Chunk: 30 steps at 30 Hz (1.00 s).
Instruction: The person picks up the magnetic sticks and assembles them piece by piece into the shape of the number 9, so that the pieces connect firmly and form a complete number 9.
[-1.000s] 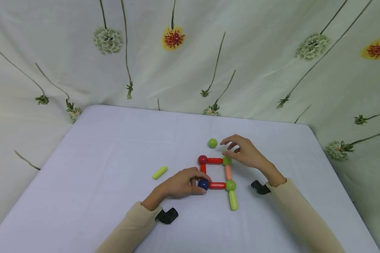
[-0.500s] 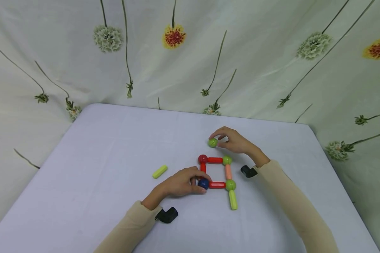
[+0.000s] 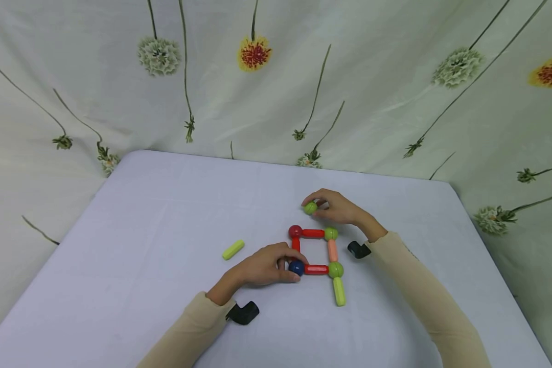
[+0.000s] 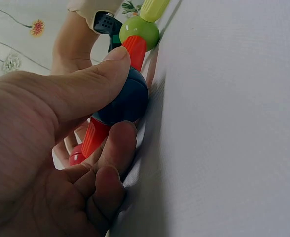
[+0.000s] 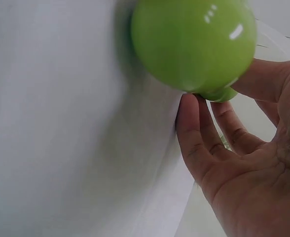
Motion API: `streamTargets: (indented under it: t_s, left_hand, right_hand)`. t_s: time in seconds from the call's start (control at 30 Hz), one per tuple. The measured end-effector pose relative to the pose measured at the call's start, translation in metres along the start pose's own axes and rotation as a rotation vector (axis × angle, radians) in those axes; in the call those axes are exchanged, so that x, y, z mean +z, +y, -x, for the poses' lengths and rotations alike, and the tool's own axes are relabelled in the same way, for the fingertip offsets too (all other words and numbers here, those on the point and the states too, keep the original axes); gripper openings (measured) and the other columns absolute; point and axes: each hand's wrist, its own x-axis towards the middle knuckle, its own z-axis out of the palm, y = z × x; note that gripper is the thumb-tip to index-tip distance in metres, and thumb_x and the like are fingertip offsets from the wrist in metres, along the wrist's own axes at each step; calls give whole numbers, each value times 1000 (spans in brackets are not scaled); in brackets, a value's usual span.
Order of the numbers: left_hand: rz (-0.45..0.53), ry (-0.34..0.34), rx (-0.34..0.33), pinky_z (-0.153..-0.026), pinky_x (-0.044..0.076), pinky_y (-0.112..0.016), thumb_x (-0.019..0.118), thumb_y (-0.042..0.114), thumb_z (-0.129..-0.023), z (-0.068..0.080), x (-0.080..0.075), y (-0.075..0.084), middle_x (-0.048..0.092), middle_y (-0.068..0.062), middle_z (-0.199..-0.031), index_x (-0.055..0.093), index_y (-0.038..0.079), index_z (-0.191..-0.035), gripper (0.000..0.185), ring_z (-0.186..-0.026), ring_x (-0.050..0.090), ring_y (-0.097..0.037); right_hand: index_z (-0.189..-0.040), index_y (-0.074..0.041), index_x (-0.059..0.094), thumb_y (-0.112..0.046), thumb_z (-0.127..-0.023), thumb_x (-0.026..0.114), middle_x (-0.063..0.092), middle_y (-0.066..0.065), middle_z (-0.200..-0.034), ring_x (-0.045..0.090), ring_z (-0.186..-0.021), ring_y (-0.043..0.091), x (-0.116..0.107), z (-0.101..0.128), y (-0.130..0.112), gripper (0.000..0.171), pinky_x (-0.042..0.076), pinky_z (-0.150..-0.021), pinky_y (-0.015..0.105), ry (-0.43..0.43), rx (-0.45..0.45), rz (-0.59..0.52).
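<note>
My right hand (image 3: pixel 338 207) pinches the slick, light green ball (image 3: pixel 310 207) at its sides, twelve o'clock of the square; my left hand (image 3: pixel 262 267) grips the blue ball (image 3: pixel 296 267).

Illumination is even and diffuse — shadows on the table (image 3: pixel 165 214) remain faint; wrist views are close-range, soft-focused, with glare spots on the green ball (image 5: pixel 194 44).

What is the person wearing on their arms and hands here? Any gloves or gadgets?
No gloves: both the left hand and the right hand are bare. Each arm is covered by a long, plain cream sleeve reaching the wrist. A small black device is strapped under the left wrist, and a matching one under the right wrist.
</note>
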Motion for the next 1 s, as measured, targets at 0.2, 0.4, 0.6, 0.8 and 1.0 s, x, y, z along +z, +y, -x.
streamTargets:
  t_s: [0.2, 0.4, 0.6, 0.8, 1.0]
  left_hand:
    - [-3, -3, -6, -66, 46, -22, 71, 35, -82, 0, 0, -1, 54, 8, -93, 63, 34, -115, 33, -78, 53, -9]
    - [-3, -5, -10, -66, 46, -23, 70, 34, -83, -1, 1, -2, 54, 7, -94, 63, 34, -115, 33, -78, 54, -10]
    - [-9, -7, -6, -66, 46, -22, 69, 34, -84, -1, 0, -1, 54, 7, -95, 62, 33, -116, 33, -78, 53, -10]
    - [-15, -3, -1, -68, 45, -23, 68, 33, -85, -1, 0, 0, 54, 7, -96, 63, 33, -115, 31, -78, 53, -10]
    - [-38, 21, 0, -69, 46, -23, 67, 31, -86, -1, 1, 0, 53, 6, -97, 62, 33, -115, 29, -78, 53, -9]
  right_hand:
    - [-120, -12, 60, -7, -88, 63, 56, 8, -122, 55, -116, 29, 0, 0, 1, 32, 44, -98, 46, -5, 0, 5]
    - [-121, -11, 58, -7, -89, 61, 56, 9, -125, 57, -114, 32, 0, 6, -3, 32, 46, -97, 46, -3, 24, 12]
    - [-122, -12, 57, -8, -90, 60, 53, 7, -129, 58, -113, 32, -5, 18, -6, 32, 47, -96, 46, 48, 51, -45]
    - [-120, -14, 58, -16, -90, 62, 55, 2, -125, 60, -109, 27, -11, 34, -8, 30, 50, -91, 43, 96, 69, -108]
    - [-116, -15, 59, -24, -91, 61, 58, 1, -121, 61, -101, 23, -12, 57, -11, 26, 51, -84, 37, 118, 65, -94]
